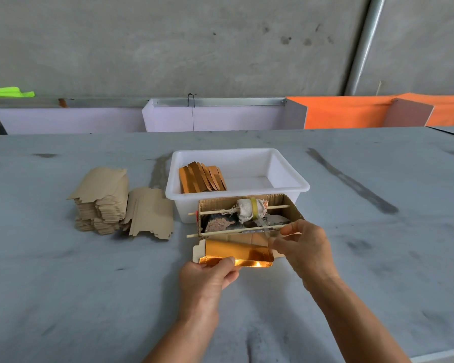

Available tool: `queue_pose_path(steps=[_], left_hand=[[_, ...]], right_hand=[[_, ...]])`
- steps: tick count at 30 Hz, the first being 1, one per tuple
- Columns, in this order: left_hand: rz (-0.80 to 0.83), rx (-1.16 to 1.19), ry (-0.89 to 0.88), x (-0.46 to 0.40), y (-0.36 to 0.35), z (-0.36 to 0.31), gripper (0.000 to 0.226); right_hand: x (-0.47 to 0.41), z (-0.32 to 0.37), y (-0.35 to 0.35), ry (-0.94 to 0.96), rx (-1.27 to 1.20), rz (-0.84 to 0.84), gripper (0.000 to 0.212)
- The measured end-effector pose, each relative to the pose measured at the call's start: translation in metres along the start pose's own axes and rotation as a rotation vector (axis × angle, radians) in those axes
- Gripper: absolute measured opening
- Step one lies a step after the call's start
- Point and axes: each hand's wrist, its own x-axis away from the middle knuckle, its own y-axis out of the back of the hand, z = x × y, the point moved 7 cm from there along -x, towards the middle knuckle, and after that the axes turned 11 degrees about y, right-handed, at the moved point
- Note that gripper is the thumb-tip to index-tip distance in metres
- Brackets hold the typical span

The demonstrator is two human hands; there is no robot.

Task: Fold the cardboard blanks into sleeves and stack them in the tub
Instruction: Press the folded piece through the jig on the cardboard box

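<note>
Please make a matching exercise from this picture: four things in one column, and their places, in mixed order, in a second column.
Things:
1. folded sleeves
2. flat blanks
3. gold blank
4. cardboard box

Places:
A. between the left hand and right hand
B. stacked on the table, left of the tub
C. inside the white tub, at its left end
D. in front of the tub, with sticks laid across it

Pairs: 1-C, 2-B, 3-A, 4-D
</note>
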Motion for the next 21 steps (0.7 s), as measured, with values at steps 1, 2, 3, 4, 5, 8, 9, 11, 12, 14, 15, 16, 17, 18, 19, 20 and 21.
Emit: queue_pose_path(steps=[1,2,3,4,5,8,9,11,12,14,15,16,17,18,19,20,21], left_hand=[[-0.002,0.004,0.001,0.001,0.000,0.000,0.010],[-0.002,0.008,0.003,0.001,0.000,-0.001,0.010],[-0.001,0.011,0.005,0.002,-0.001,-0.001,0.010],[0.000,0.014,0.008,0.002,-0.001,-0.001,0.010],[0.002,0.015,0.009,0.002,-0.001,-0.001,0.010],[0.008,0.019,0.010,0.004,-0.001,-0.001,0.010],[0.009,0.021,0.012,0.004,-0.001,0.000,0.011],[0.005,0.024,0.018,0.004,-0.001,0.000,0.011],[0.002,0.023,0.019,0.005,-0.001,0.000,0.011],[-0.005,0.024,0.018,0.005,0.000,-0.001,0.011],[-0.007,0.026,0.018,0.005,0.000,-0.001,0.011],[-0.007,0.029,0.018,0.005,-0.001,-0.001,0.010],[-0.006,0.031,0.018,0.005,-0.001,-0.001,0.010],[-0.005,0.035,0.019,0.006,-0.002,-0.001,0.009],[-0.004,0.040,0.019,0.006,-0.002,-0.001,0.009],[-0.002,0.045,0.018,0.007,-0.003,-0.001,0.009],[0.000,0.049,0.015,0.008,-0.004,0.000,0.010]], right_hand=[[0.000,0.000,0.000,0.003,0.003,0.000,0.020],[0.000,0.000,0.000,0.008,0.004,-0.003,0.020],[0.000,0.000,0.000,0.013,0.006,-0.009,0.020],[0.000,0.000,0.000,0.019,0.009,-0.015,0.020],[0.000,0.000,0.000,0.024,0.015,-0.020,0.020],[0.002,0.000,0.000,0.036,0.049,-0.024,0.019],[0.002,-0.001,-0.001,0.035,0.056,-0.024,0.019],[0.004,-0.002,0.000,0.028,0.051,-0.026,0.019],[0.005,-0.003,0.000,0.024,0.044,-0.029,0.020],[0.008,-0.004,0.003,0.022,0.031,-0.029,0.021],[0.009,-0.003,0.004,0.023,0.027,-0.026,0.021],[0.010,-0.002,0.005,0.024,0.021,-0.023,0.021],[0.012,-0.001,0.006,0.029,0.013,-0.020,0.021],[0.013,0.002,0.007,0.038,0.003,-0.015,0.021],[0.015,0.004,0.007,0.048,-0.013,-0.008,0.021],[0.016,0.007,0.006,0.057,-0.040,0.000,0.022],[0.018,0.009,0.005,0.062,-0.075,0.012,0.022]])
